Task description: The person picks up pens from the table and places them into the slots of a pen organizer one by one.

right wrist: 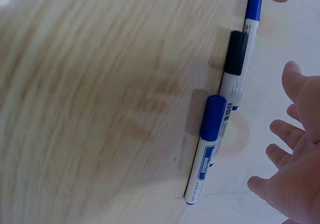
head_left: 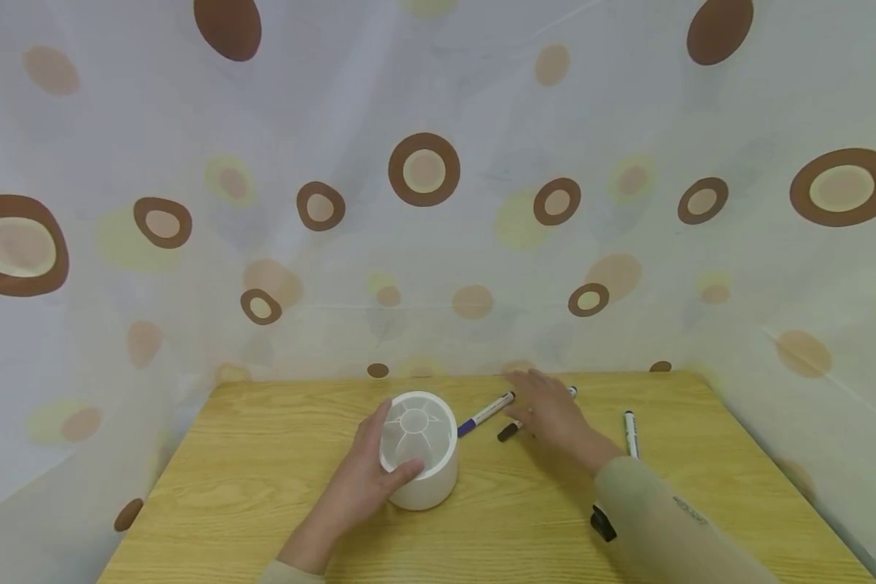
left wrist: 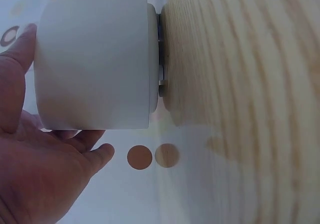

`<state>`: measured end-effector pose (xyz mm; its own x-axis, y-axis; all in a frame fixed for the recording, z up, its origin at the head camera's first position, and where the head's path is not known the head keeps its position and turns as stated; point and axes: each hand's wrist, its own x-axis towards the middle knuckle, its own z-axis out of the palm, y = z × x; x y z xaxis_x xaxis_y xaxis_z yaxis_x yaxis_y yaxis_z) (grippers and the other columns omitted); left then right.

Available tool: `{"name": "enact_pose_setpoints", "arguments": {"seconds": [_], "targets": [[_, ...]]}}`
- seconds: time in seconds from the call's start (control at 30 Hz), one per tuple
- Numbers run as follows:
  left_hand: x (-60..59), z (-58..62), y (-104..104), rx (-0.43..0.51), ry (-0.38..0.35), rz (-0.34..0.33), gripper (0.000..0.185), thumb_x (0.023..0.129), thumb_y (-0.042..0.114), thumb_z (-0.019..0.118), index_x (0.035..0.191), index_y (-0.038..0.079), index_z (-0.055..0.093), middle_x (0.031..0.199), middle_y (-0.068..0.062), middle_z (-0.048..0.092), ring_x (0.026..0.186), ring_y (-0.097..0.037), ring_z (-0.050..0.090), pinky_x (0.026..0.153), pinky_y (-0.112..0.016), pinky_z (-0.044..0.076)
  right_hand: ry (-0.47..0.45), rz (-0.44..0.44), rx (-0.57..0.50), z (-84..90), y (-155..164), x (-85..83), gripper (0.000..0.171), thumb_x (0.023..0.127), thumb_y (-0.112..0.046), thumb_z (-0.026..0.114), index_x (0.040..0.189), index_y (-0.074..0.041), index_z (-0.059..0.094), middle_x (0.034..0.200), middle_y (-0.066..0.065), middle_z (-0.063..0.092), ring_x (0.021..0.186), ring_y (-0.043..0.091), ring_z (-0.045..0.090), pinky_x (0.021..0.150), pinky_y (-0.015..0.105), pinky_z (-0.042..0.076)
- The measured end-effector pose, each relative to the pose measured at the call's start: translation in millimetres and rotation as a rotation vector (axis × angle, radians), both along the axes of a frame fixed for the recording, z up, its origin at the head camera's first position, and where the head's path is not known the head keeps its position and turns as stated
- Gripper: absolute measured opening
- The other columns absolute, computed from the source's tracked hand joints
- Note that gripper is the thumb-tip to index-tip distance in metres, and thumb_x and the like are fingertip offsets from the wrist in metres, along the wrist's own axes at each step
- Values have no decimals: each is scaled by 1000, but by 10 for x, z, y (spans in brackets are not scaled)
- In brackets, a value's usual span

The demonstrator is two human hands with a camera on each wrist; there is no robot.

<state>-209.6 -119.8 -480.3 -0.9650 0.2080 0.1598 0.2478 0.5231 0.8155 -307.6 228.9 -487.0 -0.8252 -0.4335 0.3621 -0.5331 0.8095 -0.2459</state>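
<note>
My left hand point(head_left: 359, 480) grips a white round container point(head_left: 427, 489), thumb at its near rim and fingers around the far left side. Its top shows a recessed disc with a ring and radiating lines. In the left wrist view the container's smooth wall point(left wrist: 95, 63) stands close over the table. My right hand point(head_left: 552, 415) reaches over a black-capped marker point(head_left: 509, 431), hiding part of it; in the right wrist view its spread fingers hold nothing. A blue-capped marker point(head_left: 486, 414) lies between the hands. Another marker point(head_left: 631, 435) lies right of the right hand.
The wooden table point(head_left: 263, 454) ends at a pale curtain point(head_left: 438, 243) with brown and yellow circles, which also runs along both sides. A small black piece point(head_left: 603, 523) shows beside the right sleeve point(head_left: 664, 519).
</note>
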Motion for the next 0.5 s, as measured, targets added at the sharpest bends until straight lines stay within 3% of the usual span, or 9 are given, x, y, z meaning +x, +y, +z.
{"name": "enact_pose_setpoints", "arguments": {"seconds": [0.2, 0.4, 0.5], "targets": [[-3, -9, -2, 6, -1, -2, 107, 98, 47, 85, 177, 15, 21, 173, -25, 33, 149, -51, 47, 119, -74, 38, -50, -25, 39, -28, 54, -133, 62, 105, -26, 78, 157, 0, 56, 149, 29, 62, 142, 57, 51, 115, 76, 41], [-3, -14, -8, 7, 7, -6, 106, 98, 44, 86, 176, 12, 22, 172, -26, 34, 149, -51, 47, 120, -74, 38, -147, -47, 37, 25, 30, -162, 56, 108, -22, 74, 156, 2, 58, 152, 32, 59, 145, 59, 47, 117, 77, 37], [-3, -10, -8, 4, 10, -3, 106, 98, 44, 86, 176, 12, 22, 172, -26, 34, 149, -51, 47, 120, -74, 38, -152, -48, 53, 39, 15, -179, 52, 109, -22, 73, 154, 1, 61, 150, 31, 61, 144, 56, 50, 117, 74, 40]]}}
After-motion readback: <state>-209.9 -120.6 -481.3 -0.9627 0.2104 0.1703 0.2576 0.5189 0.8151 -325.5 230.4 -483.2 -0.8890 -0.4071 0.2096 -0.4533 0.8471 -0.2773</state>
